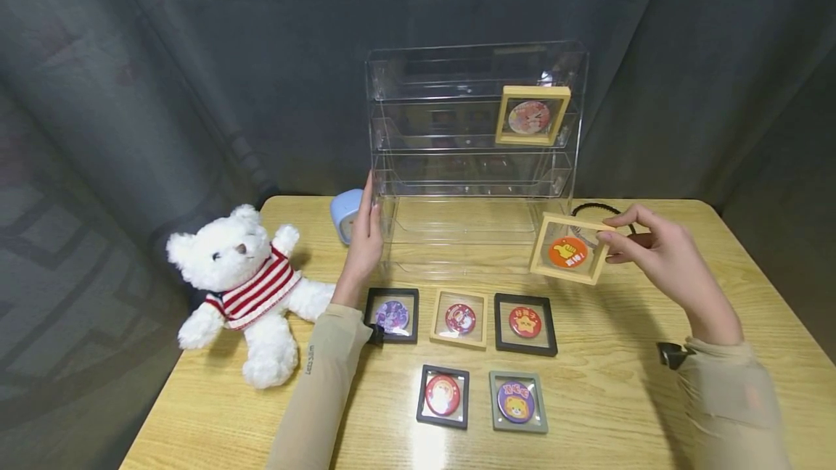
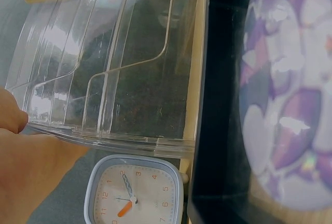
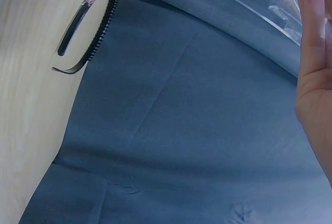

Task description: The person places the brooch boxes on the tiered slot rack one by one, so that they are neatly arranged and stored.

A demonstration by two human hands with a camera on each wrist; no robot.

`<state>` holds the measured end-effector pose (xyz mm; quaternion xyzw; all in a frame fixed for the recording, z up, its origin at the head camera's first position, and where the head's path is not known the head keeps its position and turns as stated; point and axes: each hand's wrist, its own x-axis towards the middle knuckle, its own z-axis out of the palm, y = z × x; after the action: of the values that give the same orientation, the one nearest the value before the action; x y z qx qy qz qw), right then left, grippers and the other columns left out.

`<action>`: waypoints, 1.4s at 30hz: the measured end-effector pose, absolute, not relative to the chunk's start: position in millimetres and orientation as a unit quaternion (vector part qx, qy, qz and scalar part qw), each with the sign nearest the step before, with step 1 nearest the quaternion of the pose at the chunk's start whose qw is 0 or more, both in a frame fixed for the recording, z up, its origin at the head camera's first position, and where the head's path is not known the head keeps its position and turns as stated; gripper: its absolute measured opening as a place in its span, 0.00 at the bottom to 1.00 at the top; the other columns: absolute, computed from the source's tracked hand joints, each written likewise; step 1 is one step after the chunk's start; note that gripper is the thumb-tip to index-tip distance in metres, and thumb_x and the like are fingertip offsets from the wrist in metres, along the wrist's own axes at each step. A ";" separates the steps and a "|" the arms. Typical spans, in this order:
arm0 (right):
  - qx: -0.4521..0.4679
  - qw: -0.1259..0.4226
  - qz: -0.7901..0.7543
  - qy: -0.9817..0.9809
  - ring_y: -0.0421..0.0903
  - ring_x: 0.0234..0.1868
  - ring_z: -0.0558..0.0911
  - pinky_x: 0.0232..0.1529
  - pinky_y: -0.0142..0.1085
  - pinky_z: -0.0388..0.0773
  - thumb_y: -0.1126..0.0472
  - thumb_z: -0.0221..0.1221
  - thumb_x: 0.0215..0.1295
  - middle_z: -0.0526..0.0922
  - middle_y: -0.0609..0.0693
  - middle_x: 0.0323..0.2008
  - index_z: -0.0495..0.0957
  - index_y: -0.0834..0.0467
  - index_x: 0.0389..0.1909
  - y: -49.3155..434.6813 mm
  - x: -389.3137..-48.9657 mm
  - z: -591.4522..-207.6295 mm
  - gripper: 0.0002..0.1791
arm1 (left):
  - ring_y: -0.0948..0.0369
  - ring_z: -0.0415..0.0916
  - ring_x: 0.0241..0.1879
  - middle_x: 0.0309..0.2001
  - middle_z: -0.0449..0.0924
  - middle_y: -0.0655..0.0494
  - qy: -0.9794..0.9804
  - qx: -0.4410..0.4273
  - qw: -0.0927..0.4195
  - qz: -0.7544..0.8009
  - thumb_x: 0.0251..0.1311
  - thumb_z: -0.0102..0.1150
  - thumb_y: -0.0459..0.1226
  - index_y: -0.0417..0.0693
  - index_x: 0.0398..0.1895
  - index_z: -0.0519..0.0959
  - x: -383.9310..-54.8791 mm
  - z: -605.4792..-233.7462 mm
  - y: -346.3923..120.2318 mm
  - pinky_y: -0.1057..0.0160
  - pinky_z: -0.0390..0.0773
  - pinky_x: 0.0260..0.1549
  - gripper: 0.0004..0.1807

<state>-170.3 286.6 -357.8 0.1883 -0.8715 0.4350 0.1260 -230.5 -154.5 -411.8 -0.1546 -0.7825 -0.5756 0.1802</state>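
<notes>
My right hand [image 1: 660, 245] pinches a yellow-edged display frame [image 1: 537, 267] by its right side, between thumb and fingers. An orange thumbs-up badge [image 1: 568, 252] sits inside it, and the frame is tilted in front of the rack's lower right. My left hand [image 1: 367, 234] rests against the left side of a clear tiered acrylic rack [image 1: 470, 191], fingers straight and pointing up. Another yellow-edged frame [image 1: 532, 141], with a pink badge, stands on an upper tier at the right. In the right wrist view my right hand [image 3: 316, 73] shows only at the edge.
Several framed badges lie on the table, including a black frame [image 1: 416, 318] by the left forearm and a green frame [image 1: 518, 428]. A white teddy bear [image 1: 228, 267] sits left. A blue clock [image 2: 134, 193] stands beside the rack, a black headband [image 3: 98, 35] at its right.
</notes>
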 end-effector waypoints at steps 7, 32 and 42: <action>0.199 0.140 0.444 -0.862 0.31 0.30 0.88 0.32 0.25 0.86 0.80 0.65 0.68 0.84 0.27 0.38 0.80 0.69 0.48 282.0 -173.6 -353.3 0.11 | 0.51 0.44 0.84 0.87 0.42 0.47 -0.787 -0.151 0.175 -0.571 0.87 0.29 0.29 0.43 0.89 0.43 -230.6 -411.0 -154.4 0.57 0.49 0.81 0.32; 0.203 0.196 0.451 -0.847 0.24 0.34 0.86 0.35 0.22 0.84 0.84 0.65 0.64 0.83 0.27 0.45 0.80 0.72 0.48 272.1 -180.5 -345.5 0.14 | 0.50 0.45 0.84 0.87 0.42 0.47 -0.786 -0.151 0.173 -0.574 0.87 0.29 0.30 0.43 0.89 0.43 -229.7 -411.6 -154.6 0.55 0.51 0.81 0.32; 0.197 0.211 0.440 -0.850 0.22 0.34 0.85 0.35 0.20 0.83 0.85 0.66 0.62 0.81 0.27 0.45 0.80 0.73 0.48 266.4 -183.2 -341.0 0.15 | 0.48 0.45 0.84 0.87 0.43 0.46 -0.787 -0.152 0.172 -0.572 0.87 0.30 0.30 0.43 0.89 0.43 -230.1 -412.5 -155.8 0.53 0.52 0.81 0.32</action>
<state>-183.2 266.4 -341.0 0.1973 -0.8501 0.4405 0.2106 -230.1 -155.8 -412.5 -0.1524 -0.7874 -0.5719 0.1724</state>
